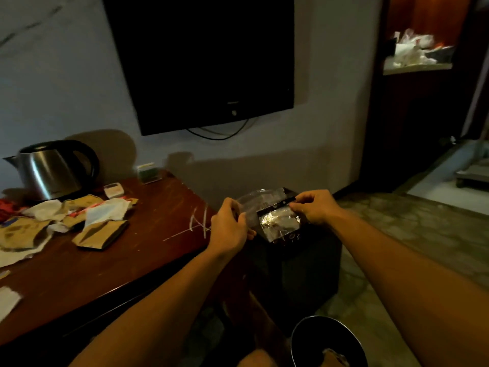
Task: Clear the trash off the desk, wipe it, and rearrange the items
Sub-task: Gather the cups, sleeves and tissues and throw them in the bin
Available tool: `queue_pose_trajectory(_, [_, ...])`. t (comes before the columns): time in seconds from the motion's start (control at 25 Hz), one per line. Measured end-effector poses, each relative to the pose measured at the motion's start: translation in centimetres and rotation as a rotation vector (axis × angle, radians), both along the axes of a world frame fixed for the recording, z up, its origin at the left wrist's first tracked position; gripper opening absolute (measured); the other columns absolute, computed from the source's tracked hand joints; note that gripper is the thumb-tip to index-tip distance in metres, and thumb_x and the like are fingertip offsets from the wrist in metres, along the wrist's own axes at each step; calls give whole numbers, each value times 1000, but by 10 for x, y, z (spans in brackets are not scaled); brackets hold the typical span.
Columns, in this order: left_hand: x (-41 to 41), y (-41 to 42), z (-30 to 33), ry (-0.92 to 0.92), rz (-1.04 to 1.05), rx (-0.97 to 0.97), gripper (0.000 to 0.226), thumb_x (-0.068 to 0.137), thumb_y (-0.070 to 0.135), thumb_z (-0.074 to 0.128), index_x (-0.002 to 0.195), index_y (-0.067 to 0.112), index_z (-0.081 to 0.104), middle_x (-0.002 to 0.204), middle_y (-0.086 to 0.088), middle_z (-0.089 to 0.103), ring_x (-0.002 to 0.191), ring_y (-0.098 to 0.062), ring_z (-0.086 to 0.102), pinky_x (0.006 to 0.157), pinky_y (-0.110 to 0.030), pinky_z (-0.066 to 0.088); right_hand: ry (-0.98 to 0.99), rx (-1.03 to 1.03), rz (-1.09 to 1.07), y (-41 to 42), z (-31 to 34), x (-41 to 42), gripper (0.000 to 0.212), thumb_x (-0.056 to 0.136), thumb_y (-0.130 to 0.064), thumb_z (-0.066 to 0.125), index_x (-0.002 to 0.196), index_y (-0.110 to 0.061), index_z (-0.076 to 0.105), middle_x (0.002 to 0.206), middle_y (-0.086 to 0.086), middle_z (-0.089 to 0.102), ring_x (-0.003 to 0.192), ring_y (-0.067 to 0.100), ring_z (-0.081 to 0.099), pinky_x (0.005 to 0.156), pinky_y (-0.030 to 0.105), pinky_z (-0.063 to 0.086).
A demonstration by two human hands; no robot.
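Crinkled silvery foil-and-clear-plastic wrapper (277, 221) hangs in the air just past the right end of the scratched reddish-brown wooden desk (127, 250), stretched between both hands. Left hand (230, 226) pinches its clear left edge with curled fingers; right hand (315, 206) pinches its dark top strip. On the desk's left part lie crumpled brown paper bags (100, 234) and white tissues (105, 210), near a steel electric kettle (50, 170). A round black bin (325, 340) with some trash inside stands on the floor below the arms.
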State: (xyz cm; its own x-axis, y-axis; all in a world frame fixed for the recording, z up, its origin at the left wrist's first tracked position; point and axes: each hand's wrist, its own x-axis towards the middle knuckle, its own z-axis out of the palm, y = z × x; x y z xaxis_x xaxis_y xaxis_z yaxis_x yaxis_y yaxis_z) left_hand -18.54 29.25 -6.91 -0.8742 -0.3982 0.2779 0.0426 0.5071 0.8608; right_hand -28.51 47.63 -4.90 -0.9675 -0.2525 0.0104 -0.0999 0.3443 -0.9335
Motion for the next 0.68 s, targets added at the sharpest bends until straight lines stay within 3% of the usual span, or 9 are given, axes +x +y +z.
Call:
queue_pose_trajectory(0.12, [-20,30,-21,-55,-20,-40,5,98,7,49,93,9,50,86,-10,64,66,-18,70,61,-31,59,-23,46,-68,25,-20,-12,20,87,-5,68,107,-5,67,101,10,64,89,20,64,73,27,53])
queue_pose_trajectory(0.24, [-37,56,-49,-173,-59,-52,5,94,9,54,89,7,53,83,-10,66,69,-17,69,69,-40,61,-61,113,-82,48,-48,-21,11,87,-5,69,96,-9,68,99,11,65,91,20,63,82,32,54])
queue_pose_trajectory(0.36, [-53,71,-83,-224,-59,-135,11,92,12,58,82,14,53,87,-11,64,76,-21,66,70,-42,59,-95,185,-105,70,-83,-27,7,86,-5,70,87,-11,65,91,9,64,85,20,61,78,32,53])
queue_pose_trajectory(0.48, [-62,75,-114,-210,-24,-211,15,93,9,55,81,18,50,89,-9,61,81,-23,61,65,-35,47,-137,230,-136,86,-124,-33,18,85,-3,71,75,-15,61,78,6,62,78,21,61,72,32,53])
queue_pose_trajectory(0.68, [-74,72,-162,-303,121,-27,23,93,8,50,79,24,43,92,-12,63,81,-31,67,73,-47,58,-187,290,-177,99,-192,-31,28,82,2,72,66,-15,57,66,5,57,58,15,54,58,25,48])
